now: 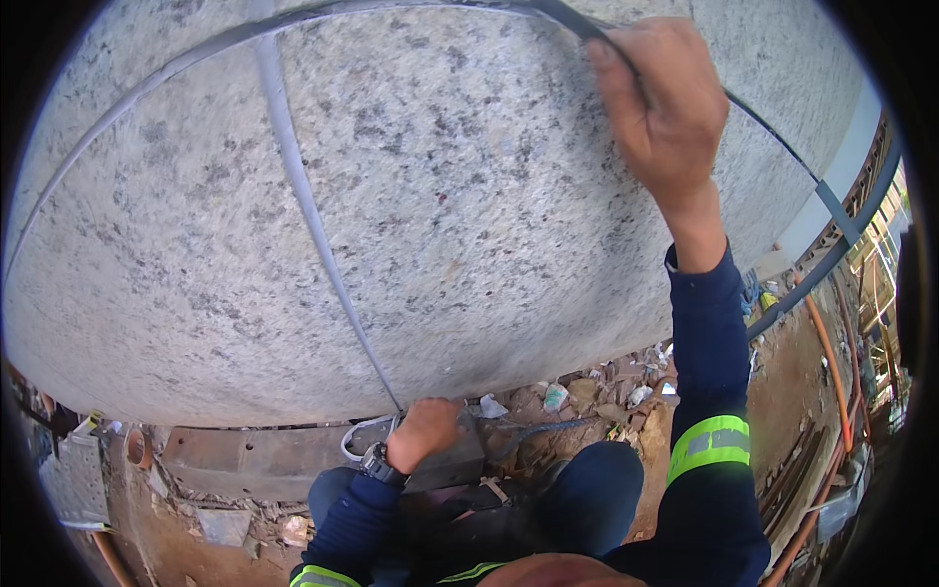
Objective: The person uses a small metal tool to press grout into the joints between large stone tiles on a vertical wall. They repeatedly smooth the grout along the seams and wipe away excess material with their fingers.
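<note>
My right hand (670, 112) is raised high against a speckled grey wall (469, 196). Its fingers pinch a dark cable-like strip (572, 18) that arcs across the top of the wall. Past the hand a thin black line (773, 132) slopes down to the right. Low at the wall's foot, my left hand (425, 432) is closed where a vertical grey cable (311, 210) comes down. A pale loop (364, 438) of it shows beside the wrist; the fingers' far side is hidden. A dark watch (380, 462) sits on the left wrist.
Below the wall lies a long brown beam (254, 465) with holes. Rubble and scraps (587, 396) cover the ground. At the right are a thick dark-grey pipe (831, 256), an orange pipe (827, 347) and stacked boards (794, 479). A pale perforated block (76, 479) stands far left.
</note>
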Demonstrator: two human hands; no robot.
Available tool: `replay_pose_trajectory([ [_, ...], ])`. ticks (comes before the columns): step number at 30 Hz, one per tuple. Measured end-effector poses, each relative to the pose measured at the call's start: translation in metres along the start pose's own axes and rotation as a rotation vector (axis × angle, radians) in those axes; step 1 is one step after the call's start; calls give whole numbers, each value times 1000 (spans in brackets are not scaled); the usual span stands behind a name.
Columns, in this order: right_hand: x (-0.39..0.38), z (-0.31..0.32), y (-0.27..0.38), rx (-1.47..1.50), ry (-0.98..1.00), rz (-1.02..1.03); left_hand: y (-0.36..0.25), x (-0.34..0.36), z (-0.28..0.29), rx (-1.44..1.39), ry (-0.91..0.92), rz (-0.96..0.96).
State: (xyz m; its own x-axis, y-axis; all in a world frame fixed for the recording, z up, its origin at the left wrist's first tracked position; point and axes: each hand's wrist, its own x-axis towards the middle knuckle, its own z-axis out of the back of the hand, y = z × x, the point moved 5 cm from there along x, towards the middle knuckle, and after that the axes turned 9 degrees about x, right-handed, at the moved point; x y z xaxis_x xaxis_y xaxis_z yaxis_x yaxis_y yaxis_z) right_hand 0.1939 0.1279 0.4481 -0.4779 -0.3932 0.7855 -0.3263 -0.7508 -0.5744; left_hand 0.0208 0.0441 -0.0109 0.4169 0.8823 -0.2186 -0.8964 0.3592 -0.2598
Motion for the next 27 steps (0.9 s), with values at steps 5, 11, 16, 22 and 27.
replay_pose_trajectory([
  [5, 28, -24, 19, 29, -85, 64, -5, -3, 13, -25, -73, -21],
  [11, 23, -23, 20, -18, -41, 27, -6, -7, 21, -66, -100, -31],
  [16, 38, -29, 16, 33, -47, 116, -3, -9, 13, -17, -113, -25],
  [22, 45, -35, 28, 0, -42, -15, -7, -4, 17, -27, -66, -15],
  [27, 40, -29, 27, -6, -45, 75, -6, 6, 1, 13, -80, -49],
])
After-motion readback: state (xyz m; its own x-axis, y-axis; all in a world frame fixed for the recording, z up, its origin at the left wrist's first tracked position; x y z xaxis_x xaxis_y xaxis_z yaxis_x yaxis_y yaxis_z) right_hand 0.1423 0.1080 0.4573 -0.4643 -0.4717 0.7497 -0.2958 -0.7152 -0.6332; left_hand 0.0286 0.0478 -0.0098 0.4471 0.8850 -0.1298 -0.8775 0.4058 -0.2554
